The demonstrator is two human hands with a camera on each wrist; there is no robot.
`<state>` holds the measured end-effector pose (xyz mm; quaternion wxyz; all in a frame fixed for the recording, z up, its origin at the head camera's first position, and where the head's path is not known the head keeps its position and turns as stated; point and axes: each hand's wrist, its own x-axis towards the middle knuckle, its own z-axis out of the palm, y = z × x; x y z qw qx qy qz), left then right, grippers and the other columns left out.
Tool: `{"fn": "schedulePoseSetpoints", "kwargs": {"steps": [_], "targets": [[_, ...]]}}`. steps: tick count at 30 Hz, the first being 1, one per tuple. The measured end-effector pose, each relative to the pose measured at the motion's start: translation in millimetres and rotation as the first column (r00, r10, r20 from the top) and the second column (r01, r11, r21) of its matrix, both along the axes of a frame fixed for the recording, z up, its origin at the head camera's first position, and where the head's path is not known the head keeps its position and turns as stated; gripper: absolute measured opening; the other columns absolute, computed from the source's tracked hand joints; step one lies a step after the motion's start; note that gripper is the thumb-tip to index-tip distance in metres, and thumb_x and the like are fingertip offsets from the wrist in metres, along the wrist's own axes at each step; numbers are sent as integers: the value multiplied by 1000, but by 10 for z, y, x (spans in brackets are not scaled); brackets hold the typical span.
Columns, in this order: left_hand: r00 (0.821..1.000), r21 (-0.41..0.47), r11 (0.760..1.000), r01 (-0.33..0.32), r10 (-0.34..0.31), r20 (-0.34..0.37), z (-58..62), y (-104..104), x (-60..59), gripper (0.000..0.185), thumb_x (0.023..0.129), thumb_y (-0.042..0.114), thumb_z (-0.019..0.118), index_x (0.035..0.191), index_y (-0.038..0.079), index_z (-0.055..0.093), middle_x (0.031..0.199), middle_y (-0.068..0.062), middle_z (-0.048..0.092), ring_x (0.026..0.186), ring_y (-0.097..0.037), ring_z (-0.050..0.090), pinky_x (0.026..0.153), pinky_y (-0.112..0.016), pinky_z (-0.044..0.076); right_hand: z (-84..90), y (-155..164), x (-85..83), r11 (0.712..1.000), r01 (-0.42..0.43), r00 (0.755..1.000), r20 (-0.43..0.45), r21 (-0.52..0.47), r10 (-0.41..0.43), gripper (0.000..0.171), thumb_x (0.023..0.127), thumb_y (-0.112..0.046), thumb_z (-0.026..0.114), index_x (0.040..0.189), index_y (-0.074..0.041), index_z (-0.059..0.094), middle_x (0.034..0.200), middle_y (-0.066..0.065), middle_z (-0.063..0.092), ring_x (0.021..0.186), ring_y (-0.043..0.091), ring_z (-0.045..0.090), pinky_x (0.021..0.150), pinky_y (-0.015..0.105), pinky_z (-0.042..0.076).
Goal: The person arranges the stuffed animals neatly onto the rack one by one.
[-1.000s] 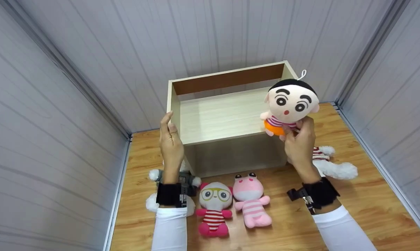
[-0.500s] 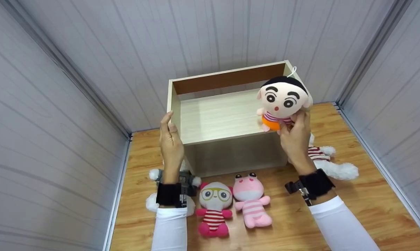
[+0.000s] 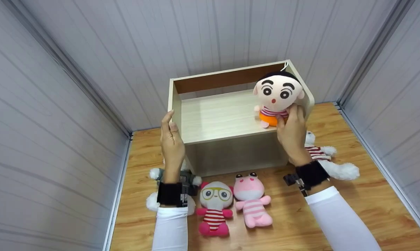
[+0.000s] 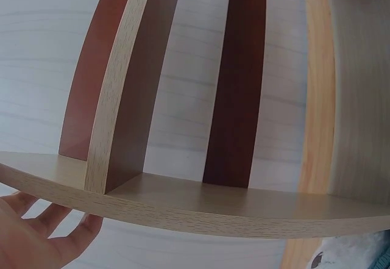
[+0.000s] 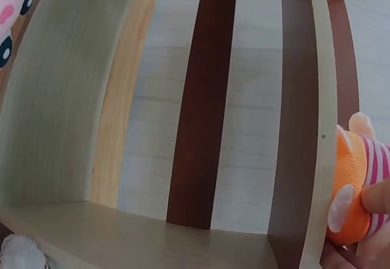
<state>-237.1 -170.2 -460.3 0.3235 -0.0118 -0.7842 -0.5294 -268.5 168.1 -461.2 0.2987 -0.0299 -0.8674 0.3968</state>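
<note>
The person's right hand pinched a soft, black-haired boy doll in pink-striped shirt and orange shorts, at the right end of the upper board of a pale wooden shelf unit. The left hand, fingers extended, rested against the unit's left side. A pink plush frog lay in front.

head: bright, diffuse | lower compartment: shaded | floor: faint glare | wrists: dimmer, wide-angle bowing

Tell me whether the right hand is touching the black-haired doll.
Touching: the head view shows the right hand gripping the black-haired doll by its body.
</note>
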Motion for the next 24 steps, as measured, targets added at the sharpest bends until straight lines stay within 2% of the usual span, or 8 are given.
{"fn": "schedulePoseSetpoints", "kwargs": {"steps": [4,12,19,24], "targets": [[1000,0,1000,-5,5,-5,-6,-7,6,37,112,26,36,146,22,50,155,-5,50,148,-23,43,120,-46,37,14,-20,-55,1000,6,1000,26,24,-6,36,94,-8,69,123,6,53,117,26,54,113,45,55,98,59,47],[998,-3,999,-36,36,-48,-15,-57,16,35,111,19,40,144,21,52,153,-7,53,146,-26,45,121,-46,36,29,-67,-177,999,-28,998,64,31,26,39,96,-8,66,129,5,51,121,27,53,115,46,57,104,56,46],[999,-3,999,-34,33,-21,3,-46,31,37,112,28,35,146,21,50,154,-6,51,147,-24,44,120,-45,37,72,-70,-273,999,-20,988,152,43,13,40,99,-14,65,132,1,50,124,26,54,119,47,58,101,63,46],[999,-3,999,-34,34,-34,-2,-45,28,39,112,32,35,145,19,51,154,-8,52,147,-24,44,120,-44,37,105,-69,-342,998,-24,979,202,54,12,42,101,-18,63,136,-1,47,127,26,54,121,47,57,102,64,44]]}}
